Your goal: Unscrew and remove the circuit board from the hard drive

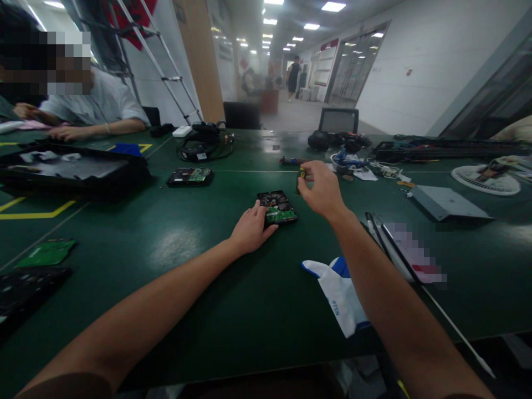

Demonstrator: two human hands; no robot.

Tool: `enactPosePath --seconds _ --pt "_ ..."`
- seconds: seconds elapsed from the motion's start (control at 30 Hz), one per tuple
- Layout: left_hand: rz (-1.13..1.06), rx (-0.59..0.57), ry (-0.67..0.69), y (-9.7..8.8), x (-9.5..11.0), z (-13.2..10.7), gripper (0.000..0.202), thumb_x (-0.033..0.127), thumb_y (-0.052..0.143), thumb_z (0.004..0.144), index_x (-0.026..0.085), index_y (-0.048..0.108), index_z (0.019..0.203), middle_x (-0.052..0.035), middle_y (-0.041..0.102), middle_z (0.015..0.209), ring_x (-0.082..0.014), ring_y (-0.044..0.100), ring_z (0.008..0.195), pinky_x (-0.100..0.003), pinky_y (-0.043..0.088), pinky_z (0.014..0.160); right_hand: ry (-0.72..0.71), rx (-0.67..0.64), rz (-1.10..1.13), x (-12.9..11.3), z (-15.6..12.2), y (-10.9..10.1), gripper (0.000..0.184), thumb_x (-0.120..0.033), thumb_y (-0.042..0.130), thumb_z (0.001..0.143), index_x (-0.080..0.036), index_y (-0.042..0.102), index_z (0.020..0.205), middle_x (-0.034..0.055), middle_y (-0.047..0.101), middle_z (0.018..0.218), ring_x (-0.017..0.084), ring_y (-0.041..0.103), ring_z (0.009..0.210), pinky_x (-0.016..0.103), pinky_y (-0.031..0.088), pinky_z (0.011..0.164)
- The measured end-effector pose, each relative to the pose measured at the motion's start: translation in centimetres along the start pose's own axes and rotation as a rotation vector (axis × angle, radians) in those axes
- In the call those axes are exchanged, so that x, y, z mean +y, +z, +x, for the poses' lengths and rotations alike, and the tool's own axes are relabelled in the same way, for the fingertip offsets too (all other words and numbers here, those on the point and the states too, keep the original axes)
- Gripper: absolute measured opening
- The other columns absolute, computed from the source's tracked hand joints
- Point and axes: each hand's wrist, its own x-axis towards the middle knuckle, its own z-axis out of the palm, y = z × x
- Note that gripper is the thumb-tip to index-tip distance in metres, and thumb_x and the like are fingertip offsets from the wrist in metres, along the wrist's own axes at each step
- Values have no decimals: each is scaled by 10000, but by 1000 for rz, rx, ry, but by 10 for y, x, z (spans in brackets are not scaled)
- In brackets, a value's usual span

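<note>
A hard drive [279, 209] lies on the green table in front of me, its green circuit board facing up. My left hand [251, 226] grips its left side, fingertips at the far edge and thumb along the near one. Raised to the right of the drive, my right hand [322, 187] pinches a short screwdriver [301, 176] with a black and yellow handle. The tool is apart from the drive, and its tip is hard to make out. A second hard drive [190, 177] rests farther left, also board side up.
A white and blue glove [341, 293] lies beneath my right forearm. Toward the right are a grey metal box [449, 203], a round white fan grille [486, 178] and cables. On the left stand a black casing [75, 169] and a loose green board [46, 252]; a person [95, 105] sits beyond.
</note>
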Motion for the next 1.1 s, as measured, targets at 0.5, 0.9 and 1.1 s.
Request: enactPosePath --seconds 0.5,0.9,1.1 --pt "6 -12 6 -4 2 -1 586 544 537 965 118 481 1365 -270 386 1596 -378 459 1443 -511 399 1168 -3 -13 12 0 1 -3 254 -201 599 870 -221 608 1122 106 659 1089 267 645 965 464 566 867" --pt "1 -11 15 -5 3 0 554 535 542 963 132 496 1341 -265 414 1575 -376 453 1450 -522 405 1164 42 5 16 3 1 -1 267 -245 623 876 -231 598 1141 114 653 1104 291 644 999 488 565 850" --pt "19 -15 23 -5 3 0 564 532 529 970 103 505 1336 -298 402 1569 -387 473 1430 -517 401 1164 29 19 -22 -3 0 -5 199 -300 637 898 -237 603 1083 106 643 1094 260 634 922 475 556 847"
